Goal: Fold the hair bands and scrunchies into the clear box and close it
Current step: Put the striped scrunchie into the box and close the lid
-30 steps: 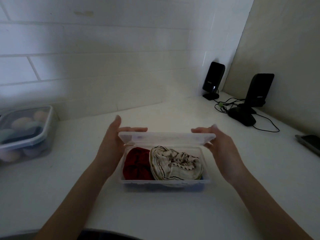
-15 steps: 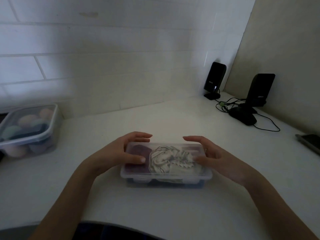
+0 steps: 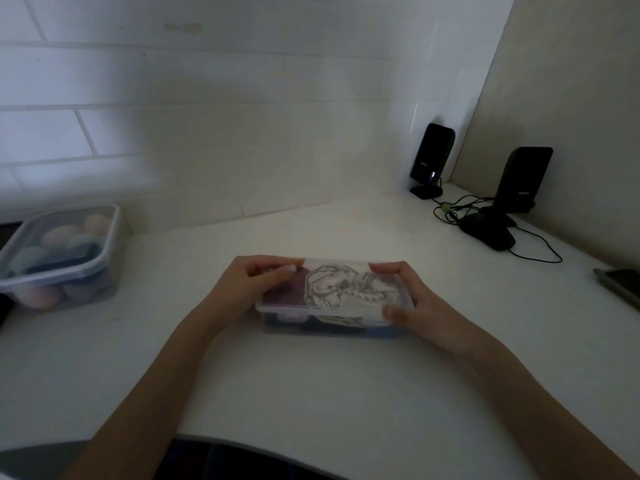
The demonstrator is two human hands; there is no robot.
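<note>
Hands frame a clear box [image 3: 346, 327] that sits on the white counter [image 3: 311, 393], slightly right of the scene's centre and near the person. Its lid [image 3: 388, 289] lies down flat over the base, and through it show a dark red scrunchie [image 3: 287, 294] on the left and a pale striped fabric band [image 3: 346, 289] filling the middle and right; something dark blue shows low through the near wall, too dim to identify. The left hand [image 3: 252, 289] covers the left end of the box, fingers curled over the far edge and thumb laid across the lid above the red scrunchie. The right hand [image 3: 415, 299] grips the right end, fingers bent over the far right corner of the lid and thumb pressed against the near right corner, so the box end is clamped between them. Far left on the counter, against the white tiled wall [image 3: 207, 133], stands a lidded plastic container [image 3: 62, 258] holding rounded pastel and dark pieces. In the far right corner stand two black speakers [image 3: 431, 157] and [image 3: 523, 181], with a black mouse [image 3: 488, 233] and tangled cables [image 3: 460, 206] beside them. At the right edge lies a dark flat device [image 3: 620, 285], only partly in view.
</note>
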